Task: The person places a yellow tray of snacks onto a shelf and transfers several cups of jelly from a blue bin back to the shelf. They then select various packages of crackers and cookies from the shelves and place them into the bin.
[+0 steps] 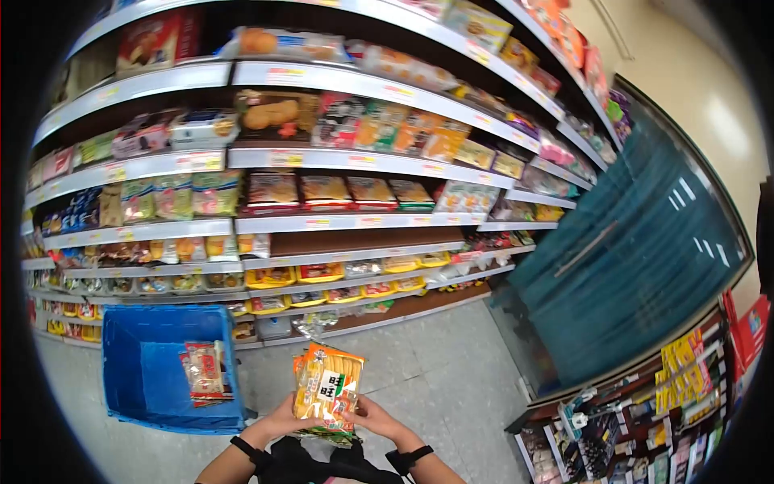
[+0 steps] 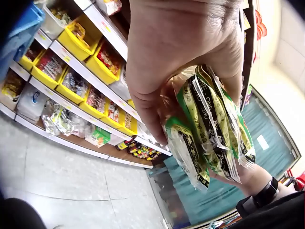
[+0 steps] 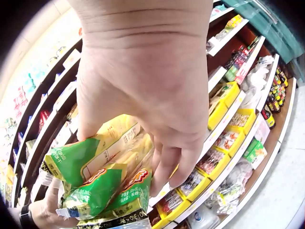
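Both hands hold a small stack of snack packets [image 1: 329, 385] in front of the body in the head view. The top packet is orange and yellow with a white label, its contents showing through clear film. My left hand [image 1: 290, 421] grips the stack from its left side; in the left wrist view, thumb and fingers curl round the green-and-gold packet ends [image 2: 209, 119]. On the other side, my right hand [image 1: 372, 419] grips the same stack. In the right wrist view, green and yellow packets [image 3: 107, 176] sit under the right hand's fingers.
A blue basket [image 1: 129, 363] stands on the floor at the left, with red packets [image 1: 205, 371] inside. Ahead rise long shelves [image 1: 347, 222] of packaged snacks, with yellow bins [image 1: 270, 278] low down. A teal-covered panel [image 1: 613, 266] and another goods rack [image 1: 588, 427] stand at the right.
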A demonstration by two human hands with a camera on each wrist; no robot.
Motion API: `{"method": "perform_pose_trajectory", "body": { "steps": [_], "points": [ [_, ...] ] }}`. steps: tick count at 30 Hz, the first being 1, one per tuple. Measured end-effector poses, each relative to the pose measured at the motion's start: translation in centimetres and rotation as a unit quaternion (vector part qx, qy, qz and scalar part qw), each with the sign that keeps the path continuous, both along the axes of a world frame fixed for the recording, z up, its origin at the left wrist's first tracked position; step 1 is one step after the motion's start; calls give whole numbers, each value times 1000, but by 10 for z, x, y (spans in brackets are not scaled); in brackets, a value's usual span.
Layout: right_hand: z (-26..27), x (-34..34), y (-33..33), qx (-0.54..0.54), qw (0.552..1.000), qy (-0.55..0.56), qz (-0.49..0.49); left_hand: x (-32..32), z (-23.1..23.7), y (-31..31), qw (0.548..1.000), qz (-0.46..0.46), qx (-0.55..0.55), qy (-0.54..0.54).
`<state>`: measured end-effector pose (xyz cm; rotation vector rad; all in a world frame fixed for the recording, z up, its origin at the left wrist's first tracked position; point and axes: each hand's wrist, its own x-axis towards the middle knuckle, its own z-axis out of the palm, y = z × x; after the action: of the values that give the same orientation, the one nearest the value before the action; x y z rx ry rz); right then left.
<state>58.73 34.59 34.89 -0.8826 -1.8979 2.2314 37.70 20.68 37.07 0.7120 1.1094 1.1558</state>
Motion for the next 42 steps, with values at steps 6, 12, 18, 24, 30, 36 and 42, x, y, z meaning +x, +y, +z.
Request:
{"method": "perform_pose_trajectory", "body": {
  "steps": [6,12,18,24,30,36,42],
  "points": [
    [-12,-43,-58,40,996,-68,-38,-39,-28,-55,998,-11,19,-51],
    [0,-33,-90,79,990,-75,-93,-40,-13,-63,996,-39,70,-38],
    [13,-13,-121,95,983,-51,-150,-26,-3,-74,991,-72,110,-29],
    [10,24,-167,104,977,-30,-182,1,6,-98,987,-122,101,6],
    [-1,74,-234,12,957,37,-289,12,-3,-132,991,-127,18,43],
    [-35,104,-277,8,939,-14,-343,-19,7,-167,994,-54,-31,85],
    [-53,113,-292,34,926,-42,-372,-86,-7,-189,984,76,-22,157]
  ]
}}
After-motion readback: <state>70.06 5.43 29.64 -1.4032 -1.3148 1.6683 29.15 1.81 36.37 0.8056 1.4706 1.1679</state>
